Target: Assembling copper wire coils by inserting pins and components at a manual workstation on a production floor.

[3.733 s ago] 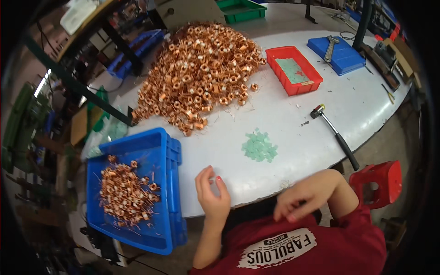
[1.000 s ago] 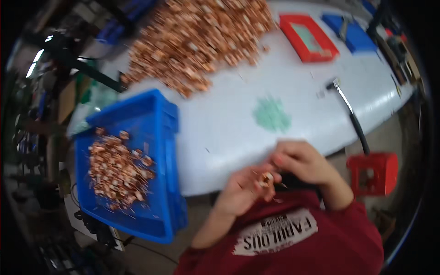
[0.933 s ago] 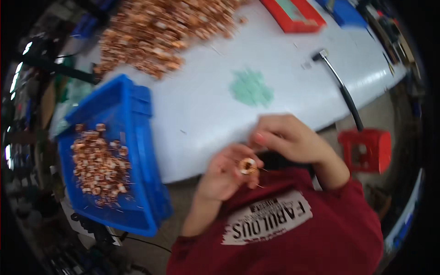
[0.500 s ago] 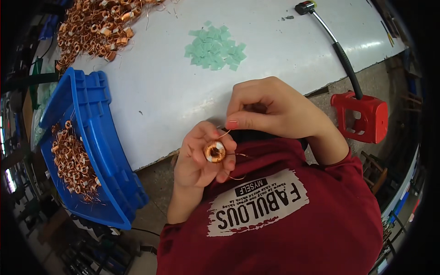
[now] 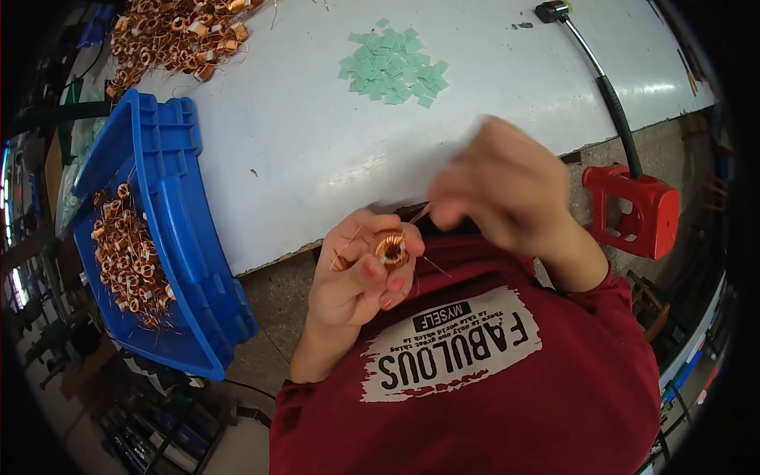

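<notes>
1. My left hand [image 5: 356,273] grips one small round copper-wire coil [image 5: 391,250], a ring wound in thin orange wire, pinched between thumb and fingertips just below the table edge, in front of my red shirt.
2. My right hand [image 5: 503,186] is blurred; its fingers are drawn together at a thin wire end [image 5: 419,214] that sticks up from the coil, but I cannot tell for sure whether they pinch it.
3. One blue plastic bin [image 5: 186,237] hangs off the table's left edge, holding a heap of like copper coils [image 5: 127,257], too many to count.
4. One larger heap of loose copper coils [image 5: 178,36] lies at the far left of the one white table [image 5: 491,103].
5. One cluster of small pale-green square chips [image 5: 392,67] sits mid-table, roughly two dozen.
6. One hammer with a black handle [image 5: 594,71] lies at the right.
7. One red plastic stool [image 5: 633,206] stands beside my right wrist.
</notes>
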`<state>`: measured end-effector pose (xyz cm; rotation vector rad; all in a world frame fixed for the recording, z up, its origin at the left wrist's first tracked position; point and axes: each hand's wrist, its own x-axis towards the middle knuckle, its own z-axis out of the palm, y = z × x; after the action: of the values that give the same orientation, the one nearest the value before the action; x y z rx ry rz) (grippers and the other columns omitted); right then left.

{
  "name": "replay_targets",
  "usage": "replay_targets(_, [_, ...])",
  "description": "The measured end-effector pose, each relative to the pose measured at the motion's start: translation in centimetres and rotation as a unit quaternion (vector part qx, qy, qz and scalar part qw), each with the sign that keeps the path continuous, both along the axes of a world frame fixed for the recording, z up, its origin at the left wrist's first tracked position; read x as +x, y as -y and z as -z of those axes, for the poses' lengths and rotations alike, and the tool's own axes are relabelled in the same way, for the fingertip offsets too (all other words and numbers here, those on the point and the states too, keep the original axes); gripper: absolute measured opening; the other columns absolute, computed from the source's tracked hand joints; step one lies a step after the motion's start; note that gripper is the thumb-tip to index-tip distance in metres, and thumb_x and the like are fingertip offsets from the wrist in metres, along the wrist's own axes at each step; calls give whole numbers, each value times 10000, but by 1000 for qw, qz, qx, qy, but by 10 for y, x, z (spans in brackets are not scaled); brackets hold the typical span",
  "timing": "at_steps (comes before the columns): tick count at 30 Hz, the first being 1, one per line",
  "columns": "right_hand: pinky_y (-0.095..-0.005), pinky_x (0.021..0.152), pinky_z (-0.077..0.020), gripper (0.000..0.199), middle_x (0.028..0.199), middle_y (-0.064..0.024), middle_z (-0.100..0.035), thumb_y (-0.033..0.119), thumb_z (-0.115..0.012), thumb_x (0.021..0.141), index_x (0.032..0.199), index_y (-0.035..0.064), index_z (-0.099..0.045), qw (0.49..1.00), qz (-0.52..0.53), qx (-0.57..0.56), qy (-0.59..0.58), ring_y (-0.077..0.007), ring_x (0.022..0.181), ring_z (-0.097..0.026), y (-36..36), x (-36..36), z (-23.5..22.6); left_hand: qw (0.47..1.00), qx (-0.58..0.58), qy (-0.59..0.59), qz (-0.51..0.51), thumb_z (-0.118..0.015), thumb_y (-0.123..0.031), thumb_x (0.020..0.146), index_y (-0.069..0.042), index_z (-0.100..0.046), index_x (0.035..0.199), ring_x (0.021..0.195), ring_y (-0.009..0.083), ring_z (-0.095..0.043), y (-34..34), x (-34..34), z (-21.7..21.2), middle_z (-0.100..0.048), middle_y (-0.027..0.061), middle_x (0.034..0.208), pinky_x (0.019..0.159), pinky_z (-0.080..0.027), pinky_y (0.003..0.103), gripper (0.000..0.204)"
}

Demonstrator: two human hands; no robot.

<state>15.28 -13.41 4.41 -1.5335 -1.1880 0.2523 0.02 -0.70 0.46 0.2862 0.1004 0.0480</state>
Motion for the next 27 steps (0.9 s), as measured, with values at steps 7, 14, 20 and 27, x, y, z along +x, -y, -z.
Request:
replay_targets(7, [-229,487,-328,56,759,23,-553,65,-597,649,643,120,-601,836,56,211,503,-109,555,-405,0,-12,-26,999,31,-40,9,-618,-68,860,27,-518,1153,510,158,-489,0,1,-15,-598,270,991,425,-402,198,324])
replay_targets(14, [-208,545,-368,63,713,-4,-571,64,-644,747,687,49,-633,986,-122,-110,-39,-113,565,-434,-23,16,-16,997,-13,-27,68,-667,-47,819,36,-569,1046,478,169,-500,3,1,-6,-614,306,945,418,-423,207,260])
replay_targets(20, [-211,564,-378,111,696,-30,-579,46,-619,807,702,20,-640,876,-156,-221,-400,-103,589,-457,-20,14,-2,995,-28,-33,86,-700,-59,800,37,-599,998,487,168,-509,6,-1,-16,-605,333,991,417,-431,214,243])
replay_targets(27, [-207,558,-385,100,671,-34,-575,-1,-588,771,674,11,-610,942,-92,-170,-273,-113,590,-476,-16,8,-30,994,16,-28,100,-699,-79,816,79,-606,1013,516,166,-540,3,-4,-26,-646,267,967,437,-450,222,269])
